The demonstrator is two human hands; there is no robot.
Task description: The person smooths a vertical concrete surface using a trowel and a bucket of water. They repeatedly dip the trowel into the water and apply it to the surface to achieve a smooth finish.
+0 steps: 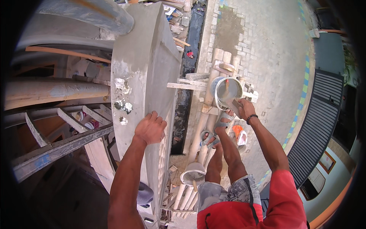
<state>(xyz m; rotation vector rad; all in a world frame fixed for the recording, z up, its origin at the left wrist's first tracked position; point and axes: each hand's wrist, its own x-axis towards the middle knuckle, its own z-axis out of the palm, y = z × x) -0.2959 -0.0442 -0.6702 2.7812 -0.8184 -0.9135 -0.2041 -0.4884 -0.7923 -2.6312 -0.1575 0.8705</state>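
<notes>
My left hand [151, 128] rests on the grey concrete ledge [135, 76], its fingers curled at the edge. In my right hand [247, 108] is a flat, brownish-grey trowel [236, 108]; its handle is hidden by my fingers. The trowel is at the near right rim of a pale bucket [216, 91] that holds grey, watery stuff. An orange-red stick or handle [227, 84] stands inside the bucket. White and dark patches [122, 106] mark the ledge top beyond my left hand.
I stand in sandals on bamboo poles [202, 126] high over a paved street [267, 57]. A second bucket [193, 170] sits by my legs. A dark ditch [191, 45] runs beside the wall. At left are a ladder [72, 122] and a thick pole [57, 93].
</notes>
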